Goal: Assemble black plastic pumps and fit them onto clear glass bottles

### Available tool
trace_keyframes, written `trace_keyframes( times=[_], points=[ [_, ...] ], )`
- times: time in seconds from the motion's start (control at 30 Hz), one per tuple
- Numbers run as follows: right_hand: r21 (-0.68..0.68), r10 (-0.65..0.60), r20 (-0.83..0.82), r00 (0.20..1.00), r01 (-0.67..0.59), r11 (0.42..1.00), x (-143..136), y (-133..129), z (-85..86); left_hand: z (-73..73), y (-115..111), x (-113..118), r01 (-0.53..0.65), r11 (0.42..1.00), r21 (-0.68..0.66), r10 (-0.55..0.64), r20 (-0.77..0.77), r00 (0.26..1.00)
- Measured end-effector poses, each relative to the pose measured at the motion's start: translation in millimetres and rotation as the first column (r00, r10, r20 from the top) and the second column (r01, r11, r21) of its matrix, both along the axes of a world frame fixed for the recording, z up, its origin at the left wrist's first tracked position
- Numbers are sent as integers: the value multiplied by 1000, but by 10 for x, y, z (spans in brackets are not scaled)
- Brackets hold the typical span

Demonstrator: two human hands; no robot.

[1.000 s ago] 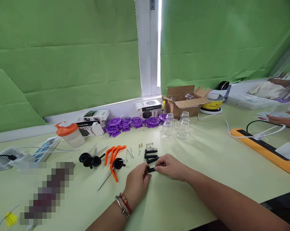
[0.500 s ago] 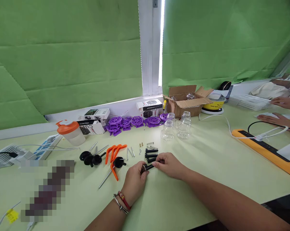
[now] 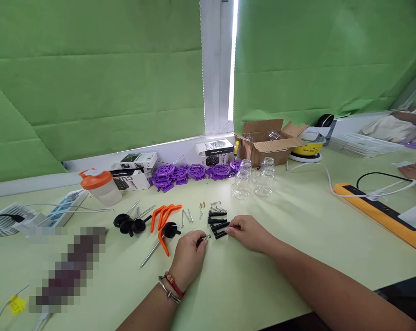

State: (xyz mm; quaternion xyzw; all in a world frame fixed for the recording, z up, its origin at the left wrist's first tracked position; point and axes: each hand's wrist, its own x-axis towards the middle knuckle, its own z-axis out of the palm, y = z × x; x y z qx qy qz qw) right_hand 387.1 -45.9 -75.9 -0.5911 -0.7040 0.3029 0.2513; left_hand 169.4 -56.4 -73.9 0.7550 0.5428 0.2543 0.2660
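Observation:
A coil spring [image 3: 205, 237] sticks out from between the pinched thumb and fingers of my left hand [image 3: 189, 252]. My right hand [image 3: 248, 233] has its fingertips closed on the end of a black plastic piece [image 3: 221, 234], the nearest in a column of similar black parts [image 3: 216, 220] on the table. Beyond these parts lie loose springs [image 3: 217, 206], and small brass and silver pieces [image 3: 201, 209] sit to their left. Several screws [image 3: 187, 217], orange angled pieces [image 3: 164, 217] and a black round part [image 3: 171, 229] with a metal rod lie left of my hands.
Purple plastic frames [image 3: 197, 172] line the back, near printed boxes [image 3: 215, 152]. Glass jars [image 3: 241, 185] stand before an open cardboard box [image 3: 267, 146]. An orange-lidded shaker [image 3: 101, 186] is at left; an orange power strip [image 3: 380, 216] at right, near another person's hand [image 3: 415, 172].
My left hand has drawn slightly left and down, away from the black parts, and the spring now shows in it. My right hand has shifted a little right. The other person's hands have moved rightward.

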Motion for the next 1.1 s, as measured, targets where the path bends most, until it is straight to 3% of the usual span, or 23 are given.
trace_keyframes(
  times=[0.23,0.5,0.63,0.8,0.97,1.1],
  points=[
    [22,0,107,994,-2,1000,-51,-39,5,-3,4,7,-3,1000,21,4,-58,998],
    [147,-18,220,975,-15,989,-87,-94,-1,-46,-3,46,20,996,81,-6,-170,985],
    [259,71,267,961,-143,955,-229,-190,-3,-37,21,7,12,999,42,-9,-80,997],
    [255,173,436,883,-306,917,-468,-285,-23,9,38,-75,61,998,-22,-59,92,994],
    [317,125,482,867,-306,898,-564,-261,-71,-48,29,-135,-3,992,-126,25,176,984],
    [360,101,403,909,-260,896,-499,-225,-64,-96,9,-149,-49,986,-157,82,211,974]
  ],
)
